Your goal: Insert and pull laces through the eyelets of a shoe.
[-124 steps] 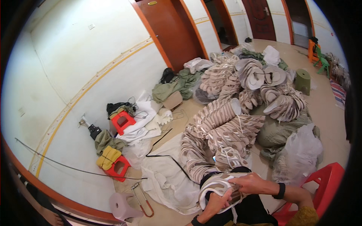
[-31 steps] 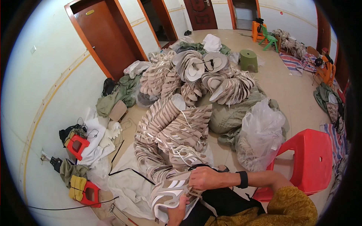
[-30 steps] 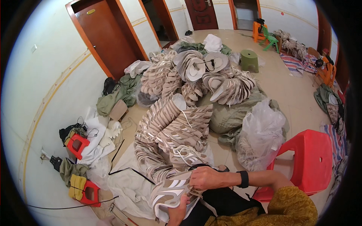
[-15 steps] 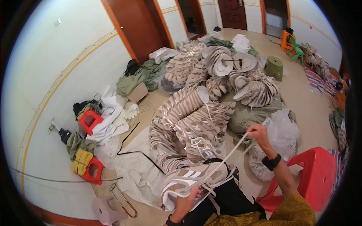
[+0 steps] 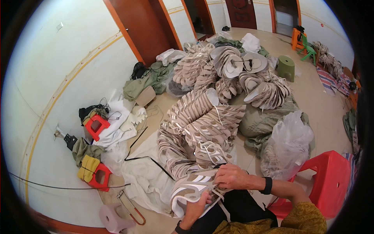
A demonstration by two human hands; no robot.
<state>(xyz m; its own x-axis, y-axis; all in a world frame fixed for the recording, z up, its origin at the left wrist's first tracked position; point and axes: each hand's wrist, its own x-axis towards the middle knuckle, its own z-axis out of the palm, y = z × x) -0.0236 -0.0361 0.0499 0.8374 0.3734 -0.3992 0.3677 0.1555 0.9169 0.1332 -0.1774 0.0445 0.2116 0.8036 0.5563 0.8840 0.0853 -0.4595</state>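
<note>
A beige and white shoe upper [image 5: 189, 188] rests over my lap, its side stripes facing up. My left hand [image 5: 198, 204] grips its near edge, thumb on top, close to the lacing. Over the eyelets, my right hand [image 5: 232, 177] is closed with its fingertips pinched together at the pale shoelace [image 5: 221, 195]; the exact spot of the pinch is hidden by the fingers. A loose lace end hangs down across my dark trousers. Just beyond lies another laced upper [image 5: 211, 153], at the front of long nested rows of similar uppers [image 5: 210, 124].
More stacked uppers [image 5: 269, 93] lie farther off among green sacks. A clear plastic bag [image 5: 288, 144] and a red stool [image 5: 327, 183] stand at my right. To the left are white sheeting [image 5: 144, 183], a pale pink stool [image 5: 113, 218] and red stools [image 5: 97, 126].
My right hand has come down and left from above the shoe, where it held the lace stretched taut, to the eyelets. My left hand keeps its grip on the upper.
</note>
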